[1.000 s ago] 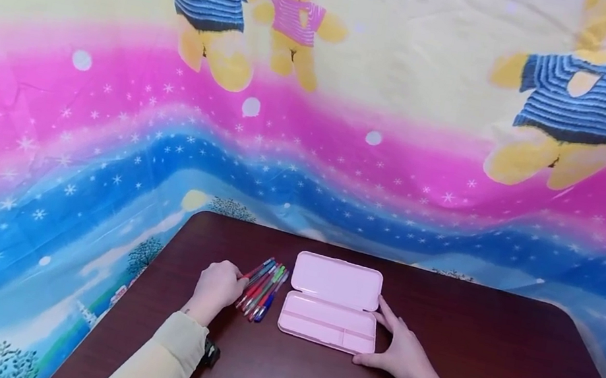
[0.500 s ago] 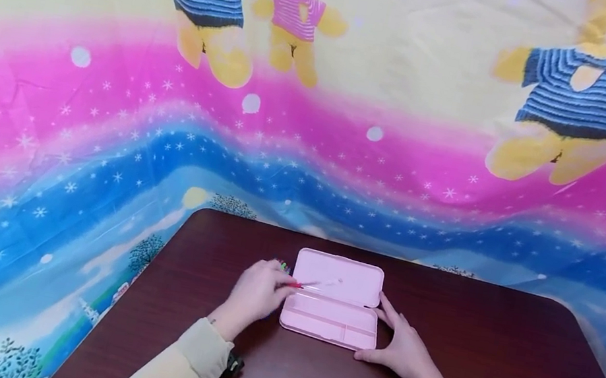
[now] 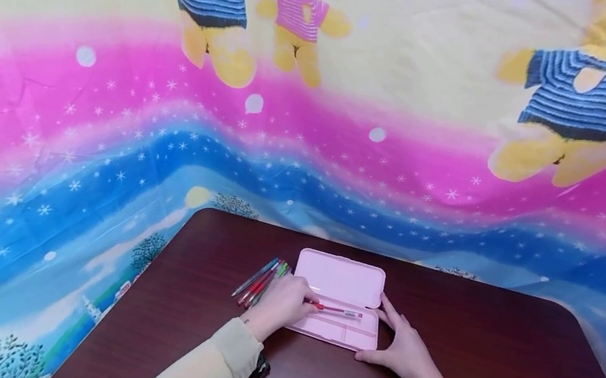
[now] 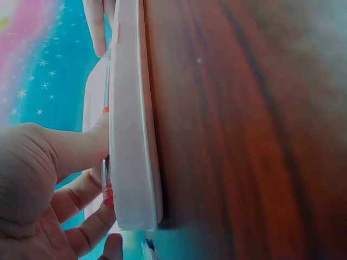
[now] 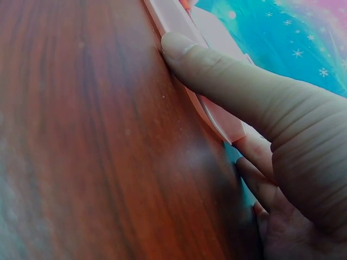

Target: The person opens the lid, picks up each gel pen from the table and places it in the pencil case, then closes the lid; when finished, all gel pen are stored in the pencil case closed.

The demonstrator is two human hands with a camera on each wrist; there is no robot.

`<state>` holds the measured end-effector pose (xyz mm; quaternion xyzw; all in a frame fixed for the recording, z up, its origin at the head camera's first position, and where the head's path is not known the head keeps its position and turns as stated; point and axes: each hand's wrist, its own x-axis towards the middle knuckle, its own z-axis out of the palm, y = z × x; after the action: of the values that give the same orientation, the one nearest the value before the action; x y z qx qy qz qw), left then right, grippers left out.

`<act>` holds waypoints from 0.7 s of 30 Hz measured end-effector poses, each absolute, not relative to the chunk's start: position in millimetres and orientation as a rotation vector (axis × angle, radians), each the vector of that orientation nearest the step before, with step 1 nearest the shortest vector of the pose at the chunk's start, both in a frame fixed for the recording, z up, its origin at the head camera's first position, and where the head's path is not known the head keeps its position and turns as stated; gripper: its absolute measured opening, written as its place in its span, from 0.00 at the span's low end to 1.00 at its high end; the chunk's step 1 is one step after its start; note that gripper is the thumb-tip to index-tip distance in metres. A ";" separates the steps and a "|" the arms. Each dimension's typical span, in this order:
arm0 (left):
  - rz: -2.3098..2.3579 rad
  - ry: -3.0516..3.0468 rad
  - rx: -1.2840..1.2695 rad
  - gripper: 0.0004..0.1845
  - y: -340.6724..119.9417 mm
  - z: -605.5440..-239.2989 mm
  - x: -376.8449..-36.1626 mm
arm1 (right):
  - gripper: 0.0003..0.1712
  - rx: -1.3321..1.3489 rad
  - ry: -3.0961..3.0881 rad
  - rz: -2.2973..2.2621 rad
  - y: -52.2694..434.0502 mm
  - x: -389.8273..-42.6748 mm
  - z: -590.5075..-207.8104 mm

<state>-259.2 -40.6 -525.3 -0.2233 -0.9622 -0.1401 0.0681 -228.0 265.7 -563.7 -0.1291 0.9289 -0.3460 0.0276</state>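
Red pen [image 3: 339, 310] lies lengthwise along the back compartment of the open pink pencil case [image 3: 334, 328], its long axis running left to right, its left end pinched by the left hand [image 3: 284, 303], which is the nearer one. The right hand [image 3: 402, 349], fingers fairly straight, braces the case's right end, thumb on the near rim. Left of the case, behind the left hand, the remaining pens [image 3: 261, 276] lie bunched on the worktop [image 3: 490, 367].

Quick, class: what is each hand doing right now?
Left hand: pinches a red pen over the pink pencil case.
Right hand: open, fingers straight against the case's right end.
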 end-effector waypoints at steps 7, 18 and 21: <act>-0.473 -3.015 -0.562 0.04 -38.0 -519.1 -267.5 | 0.84 -0.407 2.864 -1.066 261.1 -234.5 -562.3; -0.586 -2.960 -0.475 0.08 -45.6 -516.0 -268.0 | 0.85 -0.390 2.850 -1.066 260.6 -236.1 -565.5; -0.727 -2.868 -0.433 0.10 -62.6 -512.0 -266.2 | 0.85 -0.357 2.849 -1.047 262.6 -232.1 -565.3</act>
<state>-266.2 -62.6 -512.0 -0.1446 -0.9563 -0.2425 0.0756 -232.1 262.6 -565.3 -0.1166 0.9313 -0.3424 0.0427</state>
